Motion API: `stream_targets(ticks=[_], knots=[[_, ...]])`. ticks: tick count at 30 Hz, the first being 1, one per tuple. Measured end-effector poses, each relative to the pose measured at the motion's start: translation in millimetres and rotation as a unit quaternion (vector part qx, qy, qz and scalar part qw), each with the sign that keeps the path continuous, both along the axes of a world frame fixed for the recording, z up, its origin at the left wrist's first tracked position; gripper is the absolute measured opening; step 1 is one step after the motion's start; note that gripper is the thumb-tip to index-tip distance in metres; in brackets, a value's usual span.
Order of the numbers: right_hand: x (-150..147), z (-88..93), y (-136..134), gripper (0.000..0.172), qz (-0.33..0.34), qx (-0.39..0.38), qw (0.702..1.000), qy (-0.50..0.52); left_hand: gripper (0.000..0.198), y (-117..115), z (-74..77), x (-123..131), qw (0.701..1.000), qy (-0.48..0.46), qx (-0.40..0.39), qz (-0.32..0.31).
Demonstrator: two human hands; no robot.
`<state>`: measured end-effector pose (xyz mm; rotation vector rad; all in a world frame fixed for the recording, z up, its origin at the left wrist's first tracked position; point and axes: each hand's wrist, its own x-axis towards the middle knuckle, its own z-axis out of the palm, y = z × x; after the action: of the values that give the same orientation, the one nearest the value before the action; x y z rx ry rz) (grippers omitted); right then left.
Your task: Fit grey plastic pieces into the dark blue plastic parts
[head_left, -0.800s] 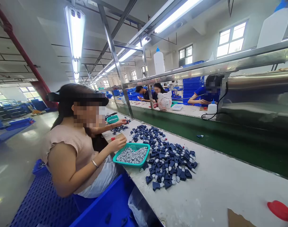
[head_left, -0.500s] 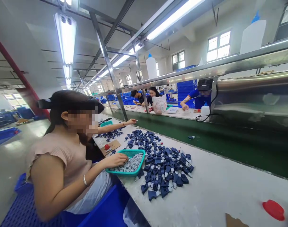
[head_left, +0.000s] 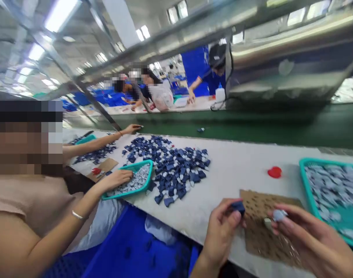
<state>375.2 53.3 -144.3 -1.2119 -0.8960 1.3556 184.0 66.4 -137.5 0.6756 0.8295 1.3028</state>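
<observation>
My left hand (head_left: 221,233) pinches a dark blue plastic part (head_left: 238,207) between fingers and thumb, above the edge of a brown perforated cardboard sheet (head_left: 269,227). My right hand (head_left: 315,241) holds a small pale grey part (head_left: 279,215) over the same sheet. A teal plastic basket (head_left: 311,173) full of pale grey parts stands just beyond my right hand. A heap of dark blue parts (head_left: 170,173) lies farther left on the white bench top (head_left: 231,158), and a red disc (head_left: 274,172) lies between it and the basket.
A co-worker's hand (head_left: 115,180) rests in a second teal basket (head_left: 141,170) at the left. Behind the bench runs a green conveyor belt (head_left: 222,123). A blue crate (head_left: 130,239) sits below the bench edge. Other people work at the bench beyond.
The view has swung down and right and tilted, bringing my hands, the cardboard sheet and the right basket into sight. The co-worker's hand has stayed in the left basket.
</observation>
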Motion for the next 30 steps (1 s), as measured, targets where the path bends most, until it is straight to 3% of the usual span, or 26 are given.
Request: stream_targets(ticks=[6,12,18,24,30], knots=[[-6,27.8,5,0.045,0.021,-0.045,0.995,0.082,0.043,-1,5.1,2,0.999,-0.004,-0.035,-0.025],[-5,27.4,3,0.034,0.051,-0.032,0.997,0.048,0.034,-6,-3.1,3,0.997,-0.048,-0.029,-0.044],[-8,29.9,1,0.023,0.06,-0.096,0.983,0.142,0.033,-6,1.8,-2,0.958,-0.224,-0.143,-0.107],[-12,30.5,2,0.026,0.026,-0.128,0.978,0.161,0.043,-10,-5.4,3,0.921,-0.321,-0.205,-0.079],[-12,29.7,-1,0.025,0.014,-0.129,0.984,0.126,0.04,-11,-8.4,6,0.918,-0.326,-0.209,-0.083]])
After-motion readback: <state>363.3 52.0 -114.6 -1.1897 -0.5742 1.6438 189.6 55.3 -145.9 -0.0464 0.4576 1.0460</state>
